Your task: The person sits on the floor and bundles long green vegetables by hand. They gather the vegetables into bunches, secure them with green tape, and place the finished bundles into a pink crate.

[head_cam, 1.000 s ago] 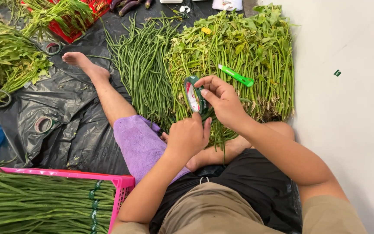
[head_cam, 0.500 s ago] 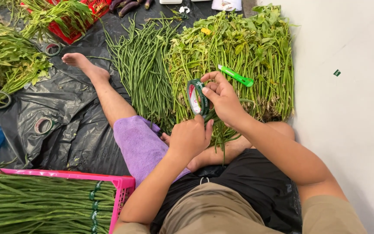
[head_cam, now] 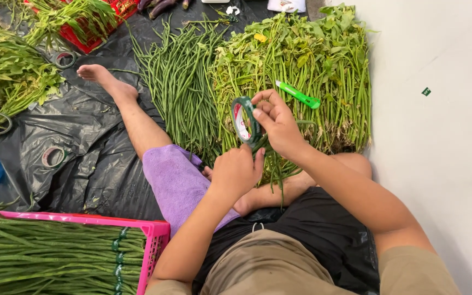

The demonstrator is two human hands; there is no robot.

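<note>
Since a second ago the roll of green tape has shifted only slightly, turned a little in the fingers, while both hands have stayed at the same spot above the lap. The knife and the piles lie as before.

The right hand is raised with its wrist bent, its grip closed on the tape roll: the thumb and fingers pinch the rim, so the roll stands on edge with its pale inner core facing left. The left hand sits just below it in a closed fist, its grip shut on a small bundle of green stems whose ends hang down over the foot. The roll is just above the left hand, near the top of the bundle.

Behind the hands lies a broad pile of leafy greens with a green utility knife resting on it. To its left is a heap of long beans on a black plastic sheet. The person's leg stretches across the sheet, a purple cloth over the thigh. Spare tape rolls lie on the sheet at left. A pink crate holding taped bean bundles fills the lower left corner. At right is a bare pale floor.
</note>
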